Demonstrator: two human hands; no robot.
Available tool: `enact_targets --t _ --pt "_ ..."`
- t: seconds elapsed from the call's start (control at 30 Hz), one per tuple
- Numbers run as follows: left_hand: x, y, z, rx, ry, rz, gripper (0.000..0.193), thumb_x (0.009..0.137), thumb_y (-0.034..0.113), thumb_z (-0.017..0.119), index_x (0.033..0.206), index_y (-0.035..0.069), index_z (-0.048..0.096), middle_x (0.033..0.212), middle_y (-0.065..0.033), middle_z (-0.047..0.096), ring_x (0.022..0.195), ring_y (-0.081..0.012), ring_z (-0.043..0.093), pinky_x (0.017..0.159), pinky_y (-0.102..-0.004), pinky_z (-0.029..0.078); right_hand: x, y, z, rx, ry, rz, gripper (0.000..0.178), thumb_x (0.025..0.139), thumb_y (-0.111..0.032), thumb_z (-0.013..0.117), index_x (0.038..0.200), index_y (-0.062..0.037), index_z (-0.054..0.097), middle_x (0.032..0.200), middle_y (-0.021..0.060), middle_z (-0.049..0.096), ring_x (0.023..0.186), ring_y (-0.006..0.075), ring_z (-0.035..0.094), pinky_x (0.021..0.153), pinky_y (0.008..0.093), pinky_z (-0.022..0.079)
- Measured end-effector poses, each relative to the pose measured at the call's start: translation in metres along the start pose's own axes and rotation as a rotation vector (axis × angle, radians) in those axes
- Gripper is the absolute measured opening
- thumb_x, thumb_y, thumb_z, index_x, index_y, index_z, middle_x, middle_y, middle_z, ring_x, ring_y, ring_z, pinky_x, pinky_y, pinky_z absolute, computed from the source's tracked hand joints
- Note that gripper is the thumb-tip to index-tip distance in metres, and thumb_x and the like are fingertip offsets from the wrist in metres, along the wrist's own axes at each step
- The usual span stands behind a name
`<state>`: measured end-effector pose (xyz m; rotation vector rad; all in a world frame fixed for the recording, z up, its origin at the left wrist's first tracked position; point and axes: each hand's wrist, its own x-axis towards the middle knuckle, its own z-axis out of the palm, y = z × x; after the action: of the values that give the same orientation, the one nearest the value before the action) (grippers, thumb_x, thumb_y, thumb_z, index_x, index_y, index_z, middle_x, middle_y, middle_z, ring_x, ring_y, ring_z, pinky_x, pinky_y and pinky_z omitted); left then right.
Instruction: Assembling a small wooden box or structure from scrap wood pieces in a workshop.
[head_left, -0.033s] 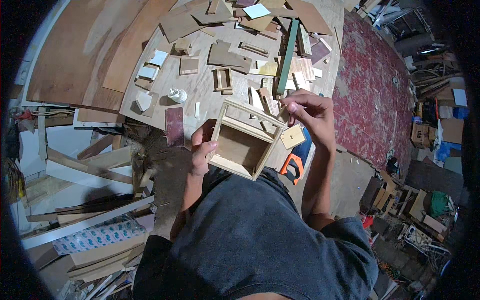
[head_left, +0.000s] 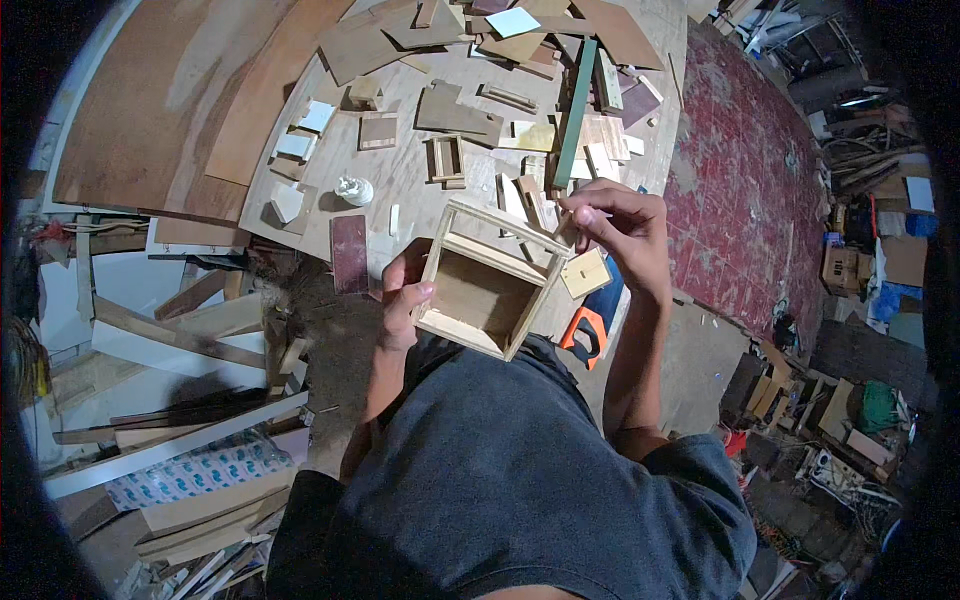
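Observation:
A small open wooden box frame (head_left: 482,300) with a crossbar near its far side is held tilted over my lap. My left hand (head_left: 402,300) grips its left side, thumb on the near left edge. At the box's far right corner, my right hand (head_left: 625,225) is closed in a pinch on a small wooden stick (head_left: 565,228). The fingers partly hide the stick, and whether it touches the box I cannot tell. Just right of the box lies a pale square wood piece (head_left: 586,273). Beside it is a handsaw with an orange handle (head_left: 583,338).
The plywood table (head_left: 330,90) holds several wood offcuts, a small wooden frame (head_left: 446,160), a white bottle (head_left: 354,190) and a long green strip (head_left: 577,110). A dark red panel (head_left: 349,254) sits at its near left edge. Scrap boards (head_left: 180,345) pile up on the left.

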<state>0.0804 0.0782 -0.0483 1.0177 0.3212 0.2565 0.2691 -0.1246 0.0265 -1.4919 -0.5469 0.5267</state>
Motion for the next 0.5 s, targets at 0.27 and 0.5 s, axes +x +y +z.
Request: enact_targets --t 0.27,0.5 --pt "0.004 -0.003 0.000 -0.027 -0.012 -0.001 0.063 0.071 0.027 0.060 0.125 -0.004 0.053 0.115 -0.0113 0.062 0.107 -0.0197 0.057 0.096 -0.0309 0.041 -0.003 -0.004 0.001 -0.023 0.001 -0.010 0.013 0.086 -0.009 0.073 0.094 0.0014 0.075 0.087 0.0091 0.069 0.069 0.0102 0.063 0.055 0.0229 0.052" --pt "0.001 -0.004 -0.002 -0.029 0.004 -0.004 0.060 0.071 0.027 0.060 0.123 -0.003 0.054 0.114 -0.0105 0.062 0.107 -0.0193 0.057 0.096 -0.0309 0.041 -0.005 -0.002 0.002 -0.006 -0.003 -0.002 0.016 0.085 -0.009 0.074 0.098 0.0012 0.074 0.087 0.0081 0.068 0.068 0.0096 0.062 0.053 0.0223 0.051"
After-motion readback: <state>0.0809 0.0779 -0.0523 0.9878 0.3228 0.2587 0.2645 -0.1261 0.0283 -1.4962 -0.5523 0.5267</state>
